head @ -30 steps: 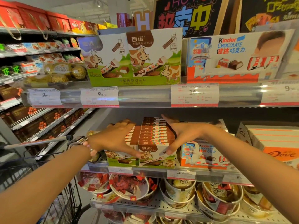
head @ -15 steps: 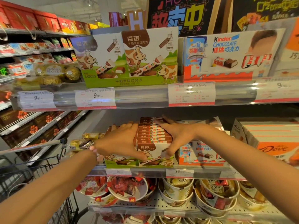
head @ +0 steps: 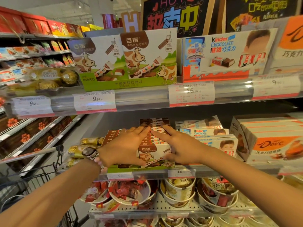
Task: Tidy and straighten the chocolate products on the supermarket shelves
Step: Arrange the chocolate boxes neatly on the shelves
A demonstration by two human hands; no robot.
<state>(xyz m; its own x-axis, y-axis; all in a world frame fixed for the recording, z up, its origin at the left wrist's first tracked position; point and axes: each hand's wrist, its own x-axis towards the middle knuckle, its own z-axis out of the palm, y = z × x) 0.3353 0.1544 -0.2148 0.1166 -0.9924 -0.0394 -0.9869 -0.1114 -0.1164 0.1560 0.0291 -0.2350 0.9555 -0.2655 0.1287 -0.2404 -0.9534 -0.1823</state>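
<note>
A row of brown-and-white cow chocolate boxes (head: 151, 153) stands in a green display tray (head: 131, 170) on the middle shelf. My left hand (head: 126, 145), with a watch on its wrist, lies flat against the left side and top of the row, fingers straight. My right hand (head: 177, 145) presses flat on the right side and top, and its fingertips nearly meet the left hand's. A second row of the same boxes (head: 113, 134) sits behind my left hand, mostly hidden.
Kinder chocolate boxes (head: 213, 138) lie stacked unevenly to the right, with Dove cartons (head: 268, 140) beyond. Gold-wrapped chocolates (head: 85, 145) lie at the left. Tubs of sweets (head: 178, 192) fill the shelf below. The upper shelf (head: 147, 97) overhangs. A trolley (head: 36, 181) stands at lower left.
Both hands have slid up from the sides of the box row onto its top, fingertips coming together. The camera has shifted slightly.
</note>
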